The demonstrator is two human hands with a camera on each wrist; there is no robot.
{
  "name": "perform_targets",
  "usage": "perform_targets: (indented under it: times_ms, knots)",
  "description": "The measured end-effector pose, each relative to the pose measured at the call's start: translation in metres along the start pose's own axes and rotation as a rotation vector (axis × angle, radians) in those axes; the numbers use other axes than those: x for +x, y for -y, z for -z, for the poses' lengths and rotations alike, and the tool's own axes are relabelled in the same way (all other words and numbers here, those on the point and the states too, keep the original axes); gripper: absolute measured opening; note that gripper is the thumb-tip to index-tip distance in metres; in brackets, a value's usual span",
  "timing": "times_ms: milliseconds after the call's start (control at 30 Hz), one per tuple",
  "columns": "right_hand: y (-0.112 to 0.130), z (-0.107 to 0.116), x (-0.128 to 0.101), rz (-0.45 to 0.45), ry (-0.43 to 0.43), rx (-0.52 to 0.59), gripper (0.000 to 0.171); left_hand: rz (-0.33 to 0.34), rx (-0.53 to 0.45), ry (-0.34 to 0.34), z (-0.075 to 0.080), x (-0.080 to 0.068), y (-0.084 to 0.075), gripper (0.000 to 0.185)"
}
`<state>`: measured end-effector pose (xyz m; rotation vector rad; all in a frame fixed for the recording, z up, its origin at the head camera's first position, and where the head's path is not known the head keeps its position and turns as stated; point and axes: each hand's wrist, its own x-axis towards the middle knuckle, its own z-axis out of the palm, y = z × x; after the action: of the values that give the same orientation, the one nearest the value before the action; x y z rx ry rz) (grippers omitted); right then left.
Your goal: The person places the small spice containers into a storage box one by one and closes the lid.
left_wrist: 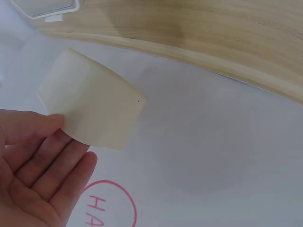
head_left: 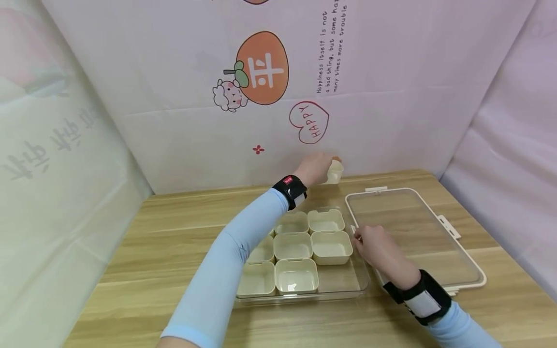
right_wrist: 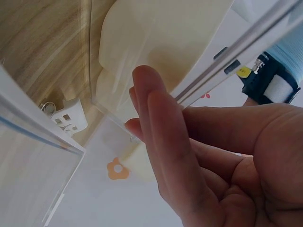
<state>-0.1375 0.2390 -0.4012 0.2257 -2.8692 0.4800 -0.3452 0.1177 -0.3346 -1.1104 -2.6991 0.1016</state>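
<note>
Out past the far side of the clear tray (head_left: 300,296), my left hand (head_left: 314,168) pinches a small cream bin (head_left: 334,173) between thumb and fingers. The left wrist view shows the bin (left_wrist: 94,99) tilted, near the wall sheet and the table's back edge. My right hand (head_left: 383,249) grips the tray's right side wall, thumb on one side and fingers on the other in the right wrist view. Several matching cream bins (head_left: 293,245) stand in rows inside the tray. At its front right corner the tray floor shows. The left forearm hides part of the left bins.
Right of the tray lies a clear lid (head_left: 409,232) with a white frame and white latches (head_left: 449,226). Behind the wooden table (head_left: 174,232) hangs a printed white sheet (head_left: 183,140), with more sheets at both sides.
</note>
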Motion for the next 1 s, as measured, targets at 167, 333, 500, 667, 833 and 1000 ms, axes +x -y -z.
perform_targets:
  times_ms: [167, 333, 500, 667, 833, 1000]
  knots:
    - [0.0, -0.002, -0.001, 0.007, -0.003, 0.003, 0.012, 0.003, 0.028, -0.062, 0.006, -0.01, 0.0, 0.006]
    - [-0.001, -0.002, 0.0, 0.011, -0.005, -0.004, 0.01, 0.021, 0.029, -0.088, 0.016, -0.023, -0.002, 0.01]
    - [-0.001, -0.002, 0.001, 0.01, -0.006, 0.006, 0.01, 0.049, 0.007, -0.104, 0.026, -0.036, -0.007, 0.01]
    - [-0.001, 0.0, 0.001, 0.004, 0.011, 0.017, 0.01, 0.025, -0.02, -0.123, 0.032, -0.05, -0.012, 0.008]
    - [-0.002, 0.001, 0.002, -0.008, 0.023, 0.023, 0.01, -0.008, -0.009, -0.148, 0.035, -0.064, -0.016, 0.009]
    - [-0.002, 0.001, 0.002, -0.007, 0.022, 0.027, 0.01, -0.025, -0.014, -0.149, 0.039, -0.078, -0.022, 0.01]
